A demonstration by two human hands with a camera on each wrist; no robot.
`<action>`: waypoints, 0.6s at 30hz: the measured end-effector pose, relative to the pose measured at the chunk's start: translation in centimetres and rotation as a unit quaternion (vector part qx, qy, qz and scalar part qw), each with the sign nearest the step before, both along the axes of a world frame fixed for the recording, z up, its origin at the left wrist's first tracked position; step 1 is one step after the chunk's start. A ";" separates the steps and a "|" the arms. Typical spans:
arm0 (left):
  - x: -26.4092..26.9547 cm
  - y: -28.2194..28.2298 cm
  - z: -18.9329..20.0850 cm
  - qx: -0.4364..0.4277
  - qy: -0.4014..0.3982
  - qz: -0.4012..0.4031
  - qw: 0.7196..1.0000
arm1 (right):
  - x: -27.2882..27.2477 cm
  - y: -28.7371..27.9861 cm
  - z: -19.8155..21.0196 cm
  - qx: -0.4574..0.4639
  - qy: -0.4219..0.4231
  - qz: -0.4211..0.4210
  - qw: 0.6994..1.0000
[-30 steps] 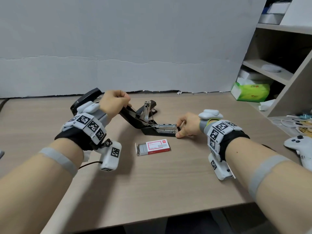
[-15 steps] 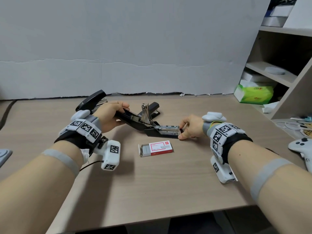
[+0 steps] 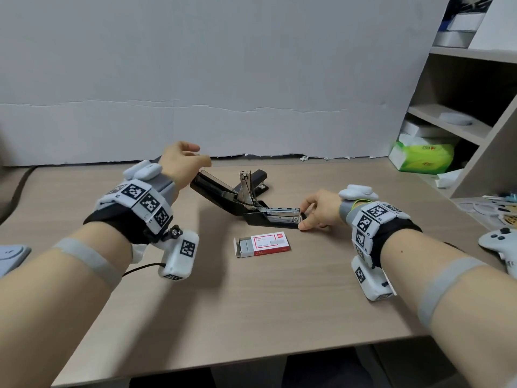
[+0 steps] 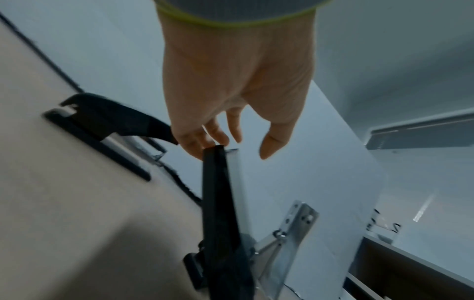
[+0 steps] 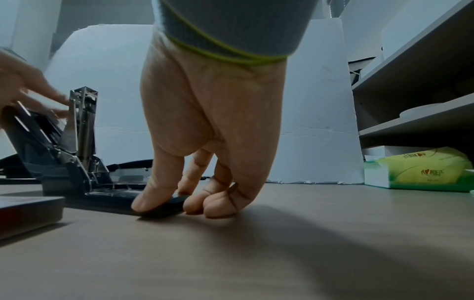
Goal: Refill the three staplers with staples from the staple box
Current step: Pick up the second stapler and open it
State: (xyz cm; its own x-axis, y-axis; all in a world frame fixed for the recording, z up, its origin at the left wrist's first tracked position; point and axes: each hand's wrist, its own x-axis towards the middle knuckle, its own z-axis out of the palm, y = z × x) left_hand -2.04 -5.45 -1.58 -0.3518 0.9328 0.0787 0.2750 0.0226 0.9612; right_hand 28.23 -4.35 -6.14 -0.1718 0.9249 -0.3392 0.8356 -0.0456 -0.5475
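An open black stapler (image 3: 253, 219) lies mid-table, its lid (image 3: 212, 189) swung back to the left and its metal magazine (image 3: 282, 215) bared. My right hand (image 3: 303, 217) pinches the front end of its base, thumb on the near side (image 5: 153, 192). My left hand (image 3: 195, 155) hovers by the lid's tip with relaxed fingers (image 4: 218, 138), holding nothing. The red and white staple box (image 3: 263, 243) lies open just in front. A second black stapler (image 3: 258, 176) sits behind the open one. A third stapler (image 4: 102, 121) lies to the left, mostly hidden behind my left hand in the head view.
A white board wall (image 3: 251, 79) closes the table's back. A shelf unit (image 3: 461, 130) with a green tissue pack (image 3: 422, 158) stands at the right. A game controller (image 3: 500, 245) lies at the right edge, and a grey object (image 3: 11, 256) at the left edge.
My left hand has let go of the stapler's lid and risen with its fingers spread. The lid stays swung back. My right hand keeps its pinch on the base's front end.
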 end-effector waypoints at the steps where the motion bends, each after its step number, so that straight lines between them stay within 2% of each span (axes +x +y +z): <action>1: 0.4 -0.3 0.5 0.022 0.020 0.031 0.999 | -0.1 -0.1 0.2 -0.008 -0.002 -0.005 1.000; 4: 2.1 -1.9 2.5 0.101 0.094 0.075 0.988 | -0.5 -0.1 0.7 0.008 0.008 -0.051 0.999; 6: 3.4 -2.8 3.1 0.105 0.161 0.023 0.981 | -0.8 -0.1 1.0 0.085 -0.033 -0.074 0.993; 8: 4.5 -3.4 3.0 0.049 0.212 -0.104 0.970 | -1.7 -0.9 1.8 0.149 -0.015 -0.075 0.986; 10: 5.3 -4.0 2.2 -0.034 0.261 -0.233 0.936 | -2.9 -1.9 2.3 0.158 0.006 -0.033 0.987; 11: 5.7 -4.3 1.6 -0.061 0.282 -0.272 0.918 | -3.6 -2.5 2.3 0.150 0.006 0.001 0.989; 15: 5.9 -4.6 -0.7 -0.092 0.369 -0.296 0.876 | -5.7 -4.1 1.4 0.118 -0.029 0.109 0.987; 18: 5.6 -4.8 -2.3 -0.166 0.447 -0.312 0.822 | -6.6 -4.3 1.0 0.108 -0.050 0.137 0.983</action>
State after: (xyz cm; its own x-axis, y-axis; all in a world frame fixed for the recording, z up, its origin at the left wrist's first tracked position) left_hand 3.58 -10.26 -3.85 0.2633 0.9320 -0.2489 0.9252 -0.1709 0.3389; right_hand 21.59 -8.60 -5.18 -0.4005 0.9010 -0.1669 0.8501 0.2973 -0.4347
